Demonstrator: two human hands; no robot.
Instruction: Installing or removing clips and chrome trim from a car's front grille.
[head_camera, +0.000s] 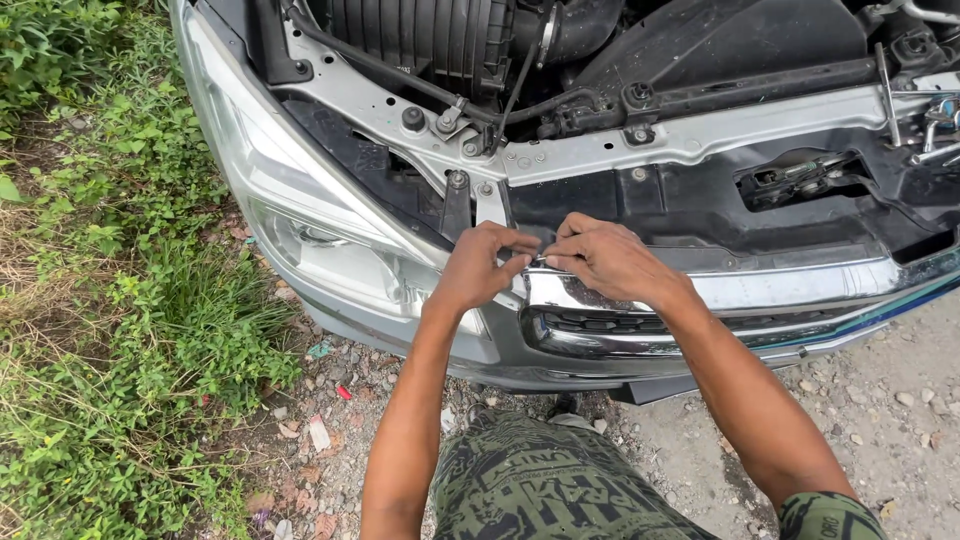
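We see the left hand (480, 268) and the right hand (605, 258) side by side at the front of a car, fingertips meeting at the top corner of the chrome grille (700, 300). Both hands are curled narrow, the fingers pinched together on something small and thin between them at the grille's upper edge; what it is we cannot tell.

The grille sits at the centre of the view, running off toward 3 o'clock along the bumper (500, 355). Just beside the left hand, at 9 o'clock from it, lies the headlight (300, 215). At 12 o'clock from the hands a silver crossbar (700, 135) with bolts spans the open engine bay, and above it, near the top edge, sits a black ribbed air box (420, 35).

Grass (110, 300) fills the 9 o'clock side of the view. Gravel (880, 410) lies at 4 o'clock. At 6 o'clock we see patterned green trousers (540, 485).
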